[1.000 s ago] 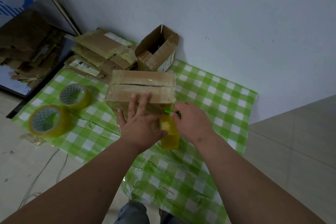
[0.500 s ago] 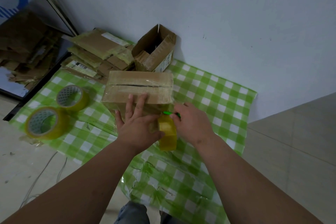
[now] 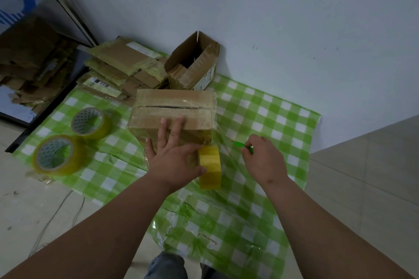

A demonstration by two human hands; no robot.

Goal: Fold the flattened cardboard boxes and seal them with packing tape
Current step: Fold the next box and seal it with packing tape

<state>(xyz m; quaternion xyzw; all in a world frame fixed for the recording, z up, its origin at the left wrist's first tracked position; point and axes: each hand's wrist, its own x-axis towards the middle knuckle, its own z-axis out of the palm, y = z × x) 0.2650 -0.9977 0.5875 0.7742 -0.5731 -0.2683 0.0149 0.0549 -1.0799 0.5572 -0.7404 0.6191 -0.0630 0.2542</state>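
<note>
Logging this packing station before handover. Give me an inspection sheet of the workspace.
Surface: green checked sheet spread on the floor.
Job's things: cardboard box, top seam taped; yellow tape roll beside it; flattened boxes stacked behind.
Clutter: two spare tape rolls; open box by the wall.
Grippers: left hand rests on the box, thumb on the roll; right hand pinches a green cutter.
Cables: thin wire on floor.
Surroundings: white wall.
</note>
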